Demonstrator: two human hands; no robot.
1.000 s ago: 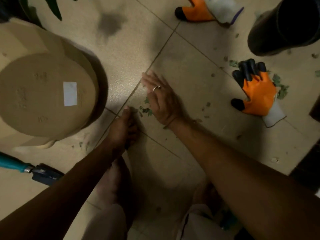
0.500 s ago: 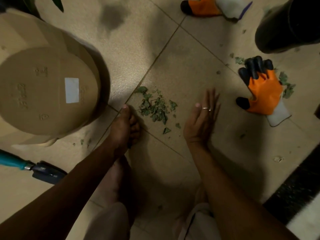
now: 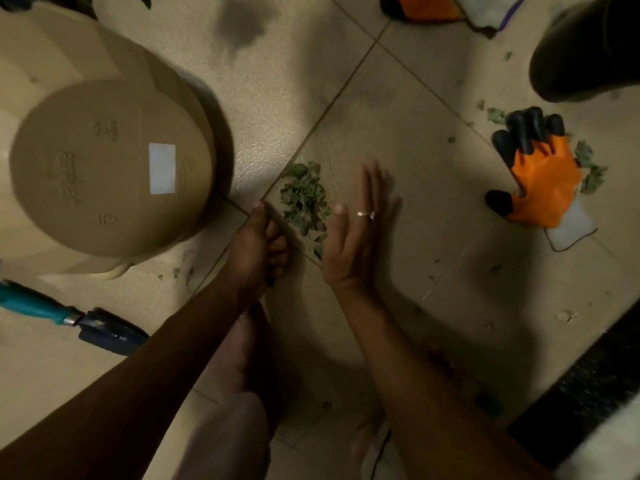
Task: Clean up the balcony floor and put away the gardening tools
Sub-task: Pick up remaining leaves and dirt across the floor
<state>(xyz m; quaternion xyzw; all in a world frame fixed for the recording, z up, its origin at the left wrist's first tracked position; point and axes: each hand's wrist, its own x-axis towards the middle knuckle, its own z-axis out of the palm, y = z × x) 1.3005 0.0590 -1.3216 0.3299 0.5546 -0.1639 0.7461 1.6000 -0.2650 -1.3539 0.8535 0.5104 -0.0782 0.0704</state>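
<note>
Hard to make out: R hand [image 3: 353, 244] fingertips blurred. L hand [image 3: 256, 247] in shadow, fingers curled under, thumb on top; can't tell if anything inside. R hand released, fingers straight, edge down on floor [image 3: 415, 116], palm facing leaves [image 3: 304, 199], ring [image 3: 365, 214] on one finger. Leaves heaped between both hands, touching R palm, just beside L thumb. Bare foot [image 3: 242, 348] partly hidden under L forearm.

Left of L hand: upturned beige pot [image 3: 110, 168], cut off at frame edge. White label [image 3: 162, 168] on its base shows no readable text. Embossed marks around label illegible, incl. a triangle-like sign.

Near L forearm, outer side: trowel [image 3: 69, 317], teal handle cut off at edge, dark blade.

Well right of R hand: orange glove [image 3: 540, 178] w/ black fingertips; leaf bits [image 3: 592, 171] at its far side, partly hidden by it. Far ahead of R hand: second glove [image 3: 433, 8], cropped by top edge. Beyond orange glove: dark round object [image 3: 588, 46], cropped, too dim to identify. By R elbow: dark strip [image 3: 588, 382], unclear.
</note>
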